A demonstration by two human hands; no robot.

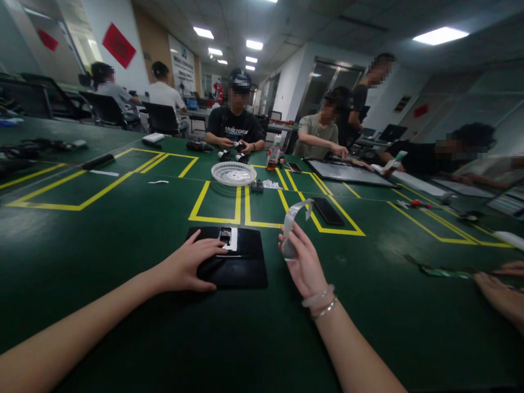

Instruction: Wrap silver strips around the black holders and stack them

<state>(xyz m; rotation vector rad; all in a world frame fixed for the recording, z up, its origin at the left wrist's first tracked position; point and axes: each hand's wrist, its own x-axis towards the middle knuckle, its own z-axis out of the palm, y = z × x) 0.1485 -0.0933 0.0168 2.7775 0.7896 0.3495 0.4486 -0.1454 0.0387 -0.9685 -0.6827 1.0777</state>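
A flat black rectangular base plate point(245, 267) lies on the table in front of me, with a pale patch and a small metal fitting point(225, 236) near its far edge. My left hand point(192, 261) rests on the plate's left part, fingers spread over it, the middle ones reaching the pale patch. To the right of the plate, my right hand point(302, 261) is raised and closed around a curled strip of clear film point(290, 222). The strip's free end arcs up and to the right, above the fingers. Bracelets circle my right wrist.
Yellow tape outlines mark the green table point(143, 240). Ahead are a white plastic basket point(233, 174), a bottle point(273, 154) and a black phone point(328, 210). Several people work around the table; another person's hand point(501, 292) is at the right edge.
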